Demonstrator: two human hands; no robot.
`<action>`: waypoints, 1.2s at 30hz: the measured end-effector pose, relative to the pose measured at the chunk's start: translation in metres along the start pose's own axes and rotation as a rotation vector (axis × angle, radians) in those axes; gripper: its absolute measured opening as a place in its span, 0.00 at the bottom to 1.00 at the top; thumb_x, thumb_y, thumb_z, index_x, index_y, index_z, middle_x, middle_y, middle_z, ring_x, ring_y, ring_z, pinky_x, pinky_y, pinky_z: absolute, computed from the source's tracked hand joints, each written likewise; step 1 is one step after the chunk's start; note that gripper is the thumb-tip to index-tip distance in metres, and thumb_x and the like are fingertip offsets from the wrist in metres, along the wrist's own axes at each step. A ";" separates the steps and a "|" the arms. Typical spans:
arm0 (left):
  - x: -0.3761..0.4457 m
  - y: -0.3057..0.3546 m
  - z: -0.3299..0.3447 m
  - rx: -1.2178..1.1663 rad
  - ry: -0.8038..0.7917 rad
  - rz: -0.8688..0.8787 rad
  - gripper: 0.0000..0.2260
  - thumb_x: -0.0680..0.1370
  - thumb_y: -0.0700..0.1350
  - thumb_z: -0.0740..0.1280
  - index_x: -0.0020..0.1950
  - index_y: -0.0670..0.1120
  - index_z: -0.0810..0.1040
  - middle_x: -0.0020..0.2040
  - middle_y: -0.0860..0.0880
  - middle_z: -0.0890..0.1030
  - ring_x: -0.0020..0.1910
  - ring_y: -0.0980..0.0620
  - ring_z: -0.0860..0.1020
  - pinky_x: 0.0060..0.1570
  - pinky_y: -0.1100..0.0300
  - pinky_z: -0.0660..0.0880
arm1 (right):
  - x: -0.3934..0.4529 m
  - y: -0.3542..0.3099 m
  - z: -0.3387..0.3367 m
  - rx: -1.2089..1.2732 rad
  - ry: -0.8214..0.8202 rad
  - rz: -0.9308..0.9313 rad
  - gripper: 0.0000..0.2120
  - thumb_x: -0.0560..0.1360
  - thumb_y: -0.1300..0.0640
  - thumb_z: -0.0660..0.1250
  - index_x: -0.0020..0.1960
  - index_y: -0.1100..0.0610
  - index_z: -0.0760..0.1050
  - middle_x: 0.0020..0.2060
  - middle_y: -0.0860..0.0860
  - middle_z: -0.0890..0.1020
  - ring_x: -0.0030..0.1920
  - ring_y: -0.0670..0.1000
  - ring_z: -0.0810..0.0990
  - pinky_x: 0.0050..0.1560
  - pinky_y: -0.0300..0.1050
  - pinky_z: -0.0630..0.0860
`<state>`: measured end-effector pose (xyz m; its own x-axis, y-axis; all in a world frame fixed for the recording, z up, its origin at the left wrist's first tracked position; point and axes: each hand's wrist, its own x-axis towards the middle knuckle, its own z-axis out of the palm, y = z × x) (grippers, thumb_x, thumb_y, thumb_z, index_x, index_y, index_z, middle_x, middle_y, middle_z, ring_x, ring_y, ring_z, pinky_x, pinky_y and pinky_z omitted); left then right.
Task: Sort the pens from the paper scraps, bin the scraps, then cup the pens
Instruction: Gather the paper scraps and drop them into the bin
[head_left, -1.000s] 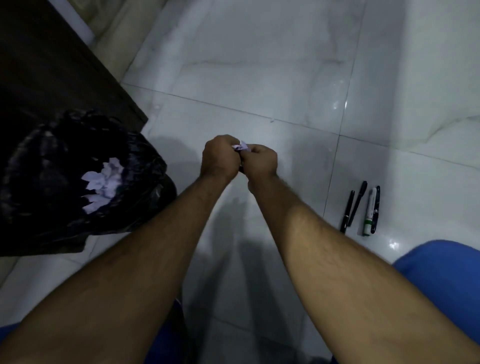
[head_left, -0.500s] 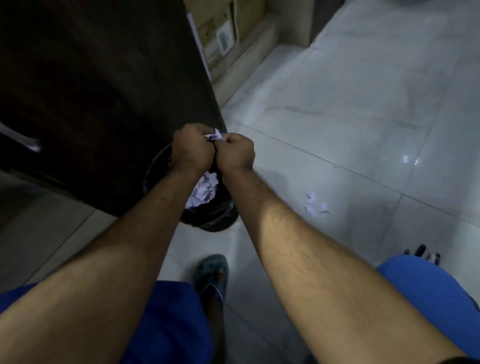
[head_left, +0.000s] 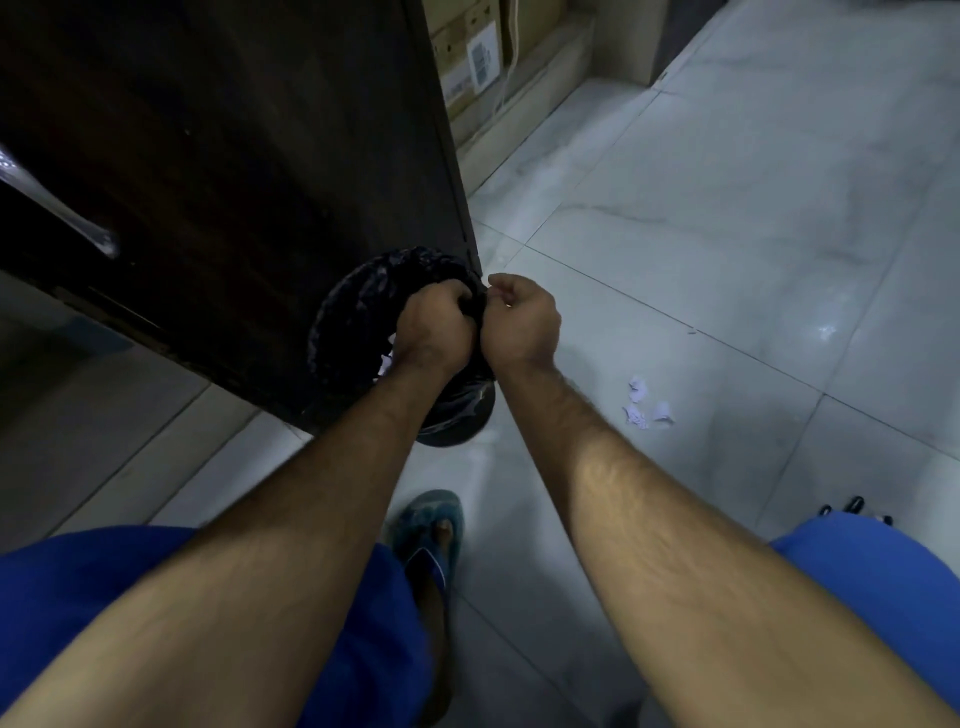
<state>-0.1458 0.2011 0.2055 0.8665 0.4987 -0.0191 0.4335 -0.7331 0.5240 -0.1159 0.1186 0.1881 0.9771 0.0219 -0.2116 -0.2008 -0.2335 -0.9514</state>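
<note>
A black-lined bin (head_left: 348, 317) stands on the floor against a dark wooden cabinet. A sliver of white paper scraps (head_left: 385, 361) shows inside it, below my left wrist. My left hand (head_left: 434, 325) is over the bin's mouth with its fingers curled down and inward. My right hand (head_left: 519, 319) is a closed fist at the bin's right rim, thumb pressed to the forefinger. No paper shows in either hand. A few paper scraps (head_left: 647, 408) lie on the tiles to the right of the bin. Pen tips (head_left: 852, 504) peek out behind my right knee.
The dark cabinet (head_left: 234, 156) with a metal handle (head_left: 57, 208) fills the upper left. Cardboard boxes (head_left: 475, 57) stand behind it. My sandalled foot (head_left: 434, 535) rests on the pale tiles below the bin. Blue-clad knees sit at both lower corners.
The view swung left from the pens to the bin. My hands, which held a scrap between them, dropped to the bin's mouth and drew slightly apart; the scrap is no longer visible.
</note>
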 end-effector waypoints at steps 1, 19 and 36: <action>-0.001 0.009 0.003 -0.010 -0.002 0.021 0.11 0.74 0.39 0.64 0.54 0.45 0.82 0.51 0.45 0.84 0.51 0.45 0.81 0.50 0.55 0.78 | 0.004 0.004 -0.007 0.008 0.027 0.003 0.14 0.77 0.61 0.63 0.58 0.54 0.83 0.55 0.51 0.85 0.56 0.51 0.82 0.56 0.38 0.75; -0.042 0.100 0.189 -0.004 -0.426 0.211 0.18 0.75 0.39 0.66 0.64 0.45 0.77 0.62 0.43 0.80 0.61 0.44 0.78 0.60 0.52 0.76 | 0.043 0.140 -0.192 -0.245 0.060 0.329 0.11 0.69 0.54 0.69 0.52 0.51 0.82 0.50 0.53 0.86 0.49 0.55 0.85 0.56 0.52 0.81; 0.017 0.036 0.325 0.329 -0.585 0.566 0.21 0.71 0.50 0.71 0.59 0.41 0.73 0.57 0.38 0.72 0.49 0.38 0.76 0.49 0.47 0.78 | 0.092 0.273 -0.153 -0.931 -0.040 0.022 0.20 0.74 0.47 0.70 0.58 0.60 0.76 0.56 0.61 0.75 0.52 0.63 0.77 0.45 0.49 0.73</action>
<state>-0.0349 0.0332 -0.0531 0.9218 -0.2311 -0.3112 -0.1289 -0.9399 0.3162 -0.0700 -0.0918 -0.0574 0.9671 0.0371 -0.2516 -0.0655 -0.9196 -0.3875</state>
